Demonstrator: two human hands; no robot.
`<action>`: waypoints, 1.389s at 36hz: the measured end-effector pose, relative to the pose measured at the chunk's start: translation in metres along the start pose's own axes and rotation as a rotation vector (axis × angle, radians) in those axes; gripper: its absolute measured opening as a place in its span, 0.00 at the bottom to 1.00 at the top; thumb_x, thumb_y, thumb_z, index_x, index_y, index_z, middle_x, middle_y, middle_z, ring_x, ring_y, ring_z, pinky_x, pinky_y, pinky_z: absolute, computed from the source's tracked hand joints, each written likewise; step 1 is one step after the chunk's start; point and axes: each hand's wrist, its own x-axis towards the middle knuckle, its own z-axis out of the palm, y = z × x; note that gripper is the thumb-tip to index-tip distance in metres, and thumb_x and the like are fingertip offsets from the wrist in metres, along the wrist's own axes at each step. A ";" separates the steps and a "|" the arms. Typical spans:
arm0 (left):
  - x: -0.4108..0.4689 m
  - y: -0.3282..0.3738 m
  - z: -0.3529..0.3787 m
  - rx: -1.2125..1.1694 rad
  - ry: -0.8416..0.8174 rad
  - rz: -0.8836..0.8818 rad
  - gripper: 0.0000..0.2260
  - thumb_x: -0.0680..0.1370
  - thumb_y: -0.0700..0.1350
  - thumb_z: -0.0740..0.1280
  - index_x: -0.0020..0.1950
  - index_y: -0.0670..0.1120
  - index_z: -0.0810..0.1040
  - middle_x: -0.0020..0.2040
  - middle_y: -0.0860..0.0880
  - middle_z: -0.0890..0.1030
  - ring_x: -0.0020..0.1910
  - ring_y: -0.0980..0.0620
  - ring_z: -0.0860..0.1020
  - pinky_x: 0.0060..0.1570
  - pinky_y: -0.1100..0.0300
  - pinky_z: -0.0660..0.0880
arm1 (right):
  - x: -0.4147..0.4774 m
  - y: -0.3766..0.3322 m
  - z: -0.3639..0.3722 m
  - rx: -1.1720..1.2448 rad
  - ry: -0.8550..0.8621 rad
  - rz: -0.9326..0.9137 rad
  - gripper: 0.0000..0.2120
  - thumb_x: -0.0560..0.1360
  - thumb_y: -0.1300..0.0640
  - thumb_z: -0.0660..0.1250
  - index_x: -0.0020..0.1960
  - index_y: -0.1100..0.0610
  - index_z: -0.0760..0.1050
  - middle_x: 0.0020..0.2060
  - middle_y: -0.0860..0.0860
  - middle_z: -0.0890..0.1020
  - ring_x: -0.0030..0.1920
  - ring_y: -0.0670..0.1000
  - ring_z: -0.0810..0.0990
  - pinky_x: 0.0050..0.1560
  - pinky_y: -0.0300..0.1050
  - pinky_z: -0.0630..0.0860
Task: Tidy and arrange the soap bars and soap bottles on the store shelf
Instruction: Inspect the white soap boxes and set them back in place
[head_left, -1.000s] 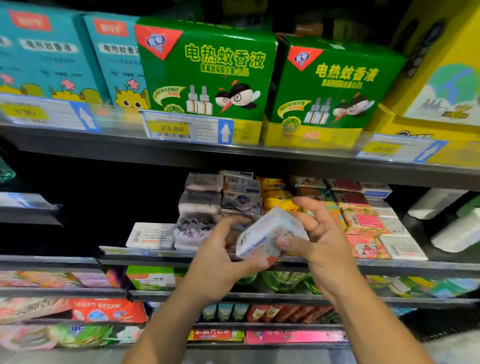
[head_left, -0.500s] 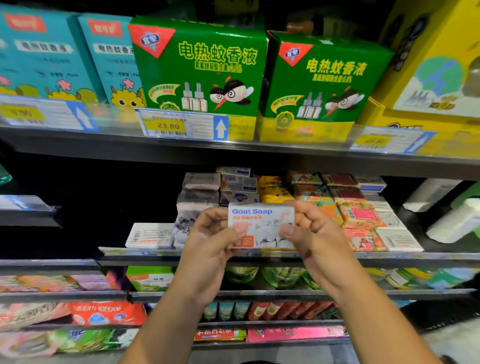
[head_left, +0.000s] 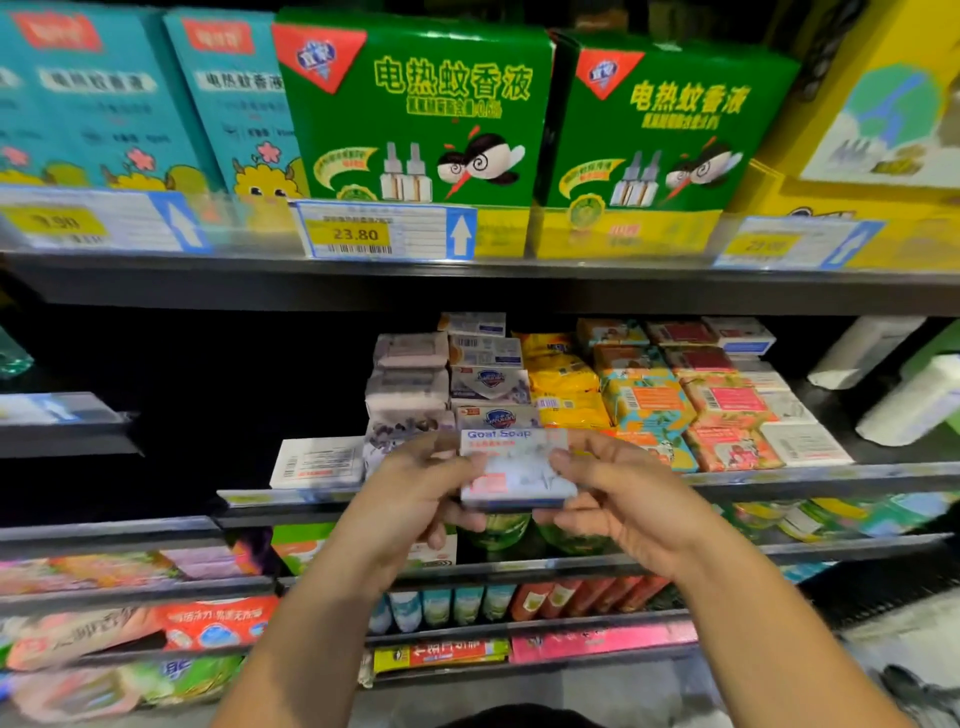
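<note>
Left hand (head_left: 415, 493), right hand (head_left: 618, 499) grip Goat Soap box (head_left: 517, 467).

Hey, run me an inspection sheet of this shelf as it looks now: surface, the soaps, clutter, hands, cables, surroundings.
Surface: soap shelf, dark metal with a front rail.
Job's things: Goat Soap box, held in front of the shelf edge, label toward the camera; stacked soap bars in columns behind it; lone white box lying flat at their left; white bottles lying at the right, blurred.
Clutter: nothing seen.
Grippers: left hand grips the box's left end; right hand grips its right end.
Cables: nothing seen.
Surroundings: green boxes on the shelf above, price tag reading 23.80; lower shelves hold blurred packets.
</note>
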 end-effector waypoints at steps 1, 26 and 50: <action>-0.001 0.002 -0.002 0.006 -0.017 0.030 0.12 0.79 0.40 0.69 0.60 0.52 0.75 0.49 0.46 0.86 0.37 0.44 0.84 0.20 0.66 0.65 | -0.001 -0.003 -0.001 -0.021 -0.029 -0.026 0.21 0.72 0.58 0.71 0.65 0.58 0.75 0.54 0.57 0.86 0.47 0.56 0.87 0.38 0.42 0.84; 0.003 0.023 -0.047 1.079 -0.017 0.645 0.39 0.66 0.60 0.79 0.73 0.55 0.69 0.64 0.60 0.73 0.64 0.57 0.70 0.65 0.59 0.69 | 0.024 -0.004 0.031 -0.741 -0.167 -0.698 0.33 0.68 0.51 0.77 0.68 0.34 0.69 0.64 0.40 0.75 0.68 0.48 0.73 0.60 0.55 0.78; 0.092 0.004 -0.173 1.145 0.285 0.348 0.33 0.63 0.41 0.83 0.67 0.42 0.78 0.63 0.42 0.77 0.64 0.42 0.75 0.60 0.63 0.66 | 0.118 0.019 0.024 -1.469 0.149 -0.278 0.42 0.69 0.19 0.42 0.79 0.34 0.41 0.81 0.47 0.39 0.79 0.54 0.32 0.80 0.56 0.47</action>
